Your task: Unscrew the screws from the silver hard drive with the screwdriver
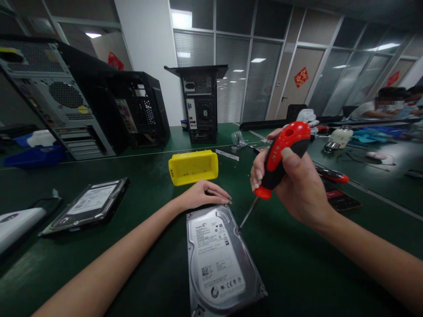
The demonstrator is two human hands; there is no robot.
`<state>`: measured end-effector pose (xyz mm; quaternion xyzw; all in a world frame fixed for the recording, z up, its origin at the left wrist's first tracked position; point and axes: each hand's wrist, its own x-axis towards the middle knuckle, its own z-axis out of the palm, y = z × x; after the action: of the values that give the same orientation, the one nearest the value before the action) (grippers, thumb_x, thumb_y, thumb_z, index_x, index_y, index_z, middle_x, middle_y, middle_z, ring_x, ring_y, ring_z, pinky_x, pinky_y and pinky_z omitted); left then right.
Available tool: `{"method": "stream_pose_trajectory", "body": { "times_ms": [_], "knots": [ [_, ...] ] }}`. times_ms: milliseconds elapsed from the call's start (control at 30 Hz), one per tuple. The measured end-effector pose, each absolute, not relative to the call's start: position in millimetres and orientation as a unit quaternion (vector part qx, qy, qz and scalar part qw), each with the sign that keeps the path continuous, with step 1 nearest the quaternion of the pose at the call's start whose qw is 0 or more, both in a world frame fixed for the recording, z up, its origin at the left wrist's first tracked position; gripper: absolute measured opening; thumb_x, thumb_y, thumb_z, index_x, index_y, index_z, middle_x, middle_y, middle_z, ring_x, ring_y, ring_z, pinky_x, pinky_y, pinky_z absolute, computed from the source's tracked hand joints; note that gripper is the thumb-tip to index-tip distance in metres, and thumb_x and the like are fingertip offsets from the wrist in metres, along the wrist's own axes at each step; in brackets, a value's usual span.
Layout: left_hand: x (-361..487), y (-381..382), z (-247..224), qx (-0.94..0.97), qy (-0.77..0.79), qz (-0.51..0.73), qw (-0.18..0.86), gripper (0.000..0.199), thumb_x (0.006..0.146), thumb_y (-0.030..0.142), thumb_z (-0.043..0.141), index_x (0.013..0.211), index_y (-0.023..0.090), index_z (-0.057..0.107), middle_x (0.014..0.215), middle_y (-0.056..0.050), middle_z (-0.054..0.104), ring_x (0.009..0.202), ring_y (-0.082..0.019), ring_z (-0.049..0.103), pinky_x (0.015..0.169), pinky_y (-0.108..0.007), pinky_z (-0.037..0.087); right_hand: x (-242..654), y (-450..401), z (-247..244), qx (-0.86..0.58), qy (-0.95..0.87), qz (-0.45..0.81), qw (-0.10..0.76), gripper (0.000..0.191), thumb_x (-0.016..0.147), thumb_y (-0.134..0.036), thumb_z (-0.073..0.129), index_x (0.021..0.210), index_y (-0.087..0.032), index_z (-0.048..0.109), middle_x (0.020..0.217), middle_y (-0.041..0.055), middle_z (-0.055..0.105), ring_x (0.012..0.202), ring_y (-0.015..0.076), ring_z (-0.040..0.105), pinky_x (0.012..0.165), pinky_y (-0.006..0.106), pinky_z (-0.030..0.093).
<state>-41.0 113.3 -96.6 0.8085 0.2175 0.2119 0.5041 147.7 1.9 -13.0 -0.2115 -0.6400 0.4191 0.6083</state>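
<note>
- A silver metal hard drive [216,259], rectangular with a rounded raised rim and a printed white label, is lying label up on the smooth dark-green worktop [148,273], toward its near edge.
- The right hand [294,180] is wrapping its grip around a screwdriver [280,160] with a bulbous red-and-black handle and thin metal shaft.
- The shaft is slanting down to the left, its tip meeting the drive's right long side; the drive is lying below and left of this grip.
- The left hand [203,193] is resting at the drive's far short end, fingers bent; how far that grip is closing is unclear from this view.
- A yellow open-topped plastic bin [193,167] is sitting beyond the left hand, toward the worktop's far edge.
- A black-framed second drive [94,200] with a white label is lying toward the left edge.
</note>
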Motion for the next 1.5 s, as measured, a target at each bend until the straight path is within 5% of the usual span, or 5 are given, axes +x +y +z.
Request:
{"method": "stream_pose_trajectory", "body": {
  "times_ms": [1500],
  "knots": [
    [-44.6,110.1,-97.1,0.821,0.161,0.186,0.516,0.030,0.084,0.022,0.062,0.114,0.018,0.061,0.109,-0.006,0.067,0.099,-0.018,0.063,0.087,-0.028,0.048,147.3,2.2,-15.3,-0.195,-0.661,0.381,0.616,0.027,0.086,-0.040,0.049,0.106,-0.025,0.039,0.068,-0.0022,0.051,0.057,0.0130,0.053,0.051,0.027,0.044]
  ]
}}
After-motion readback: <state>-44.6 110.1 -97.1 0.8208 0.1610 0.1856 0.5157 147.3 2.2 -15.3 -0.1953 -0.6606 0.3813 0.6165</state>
